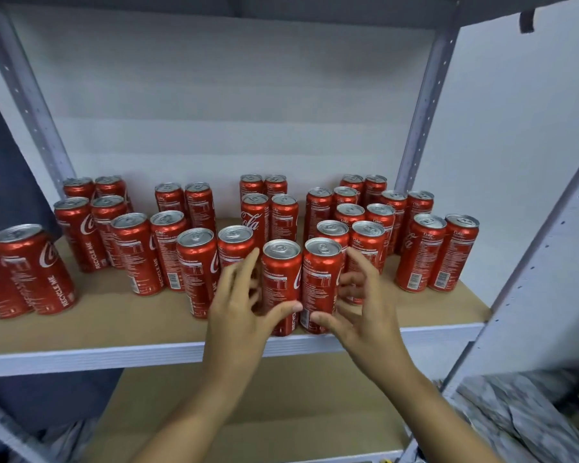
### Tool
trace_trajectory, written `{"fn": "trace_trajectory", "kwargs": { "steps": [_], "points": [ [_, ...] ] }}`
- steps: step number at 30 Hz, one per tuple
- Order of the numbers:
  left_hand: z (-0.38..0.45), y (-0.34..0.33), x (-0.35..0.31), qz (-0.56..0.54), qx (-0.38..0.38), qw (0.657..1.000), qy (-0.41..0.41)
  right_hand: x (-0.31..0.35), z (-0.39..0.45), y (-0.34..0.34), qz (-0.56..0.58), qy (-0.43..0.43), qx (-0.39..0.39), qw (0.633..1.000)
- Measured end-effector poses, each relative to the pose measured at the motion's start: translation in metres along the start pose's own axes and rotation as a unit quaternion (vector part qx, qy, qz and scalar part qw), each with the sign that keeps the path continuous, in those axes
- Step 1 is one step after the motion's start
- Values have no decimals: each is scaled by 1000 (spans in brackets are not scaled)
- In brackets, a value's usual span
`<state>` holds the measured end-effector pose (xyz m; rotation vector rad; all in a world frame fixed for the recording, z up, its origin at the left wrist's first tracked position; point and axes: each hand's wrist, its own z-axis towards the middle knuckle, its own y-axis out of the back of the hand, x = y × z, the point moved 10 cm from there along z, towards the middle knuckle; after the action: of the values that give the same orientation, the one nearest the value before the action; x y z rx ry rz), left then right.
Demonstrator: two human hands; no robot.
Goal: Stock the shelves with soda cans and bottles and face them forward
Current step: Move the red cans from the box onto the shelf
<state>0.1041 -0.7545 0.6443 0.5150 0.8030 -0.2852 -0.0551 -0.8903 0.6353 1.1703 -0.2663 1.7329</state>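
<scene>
Two hands on two cans at the shelf's front edge.
Left hand [238,309] grips left can [281,279]; right hand [358,305] grips right can [320,279] on the shelf [114,329].

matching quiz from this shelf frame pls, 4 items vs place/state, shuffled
1. left hand
2. right hand
3. lower shelf board
4. can pair at far left

A. bare, nothing seen on it
B. thumb on the left front can
C. partly cut off by the frame edge
D. thumb on the right front can

Pairs: 1-B, 2-D, 3-A, 4-C
</scene>
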Motion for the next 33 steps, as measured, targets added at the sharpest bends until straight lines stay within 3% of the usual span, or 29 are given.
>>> {"fn": "trace_trajectory", "kwargs": {
  "steps": [8,33],
  "points": [
    [-29,-10,32,-35,-12,998,55,-18,-14,-10,-9,-17,-30,999],
    [-17,-5,42,-7,-30,999,36,-20,-8,-23,-21,-18,-42,999]
  ]
}}
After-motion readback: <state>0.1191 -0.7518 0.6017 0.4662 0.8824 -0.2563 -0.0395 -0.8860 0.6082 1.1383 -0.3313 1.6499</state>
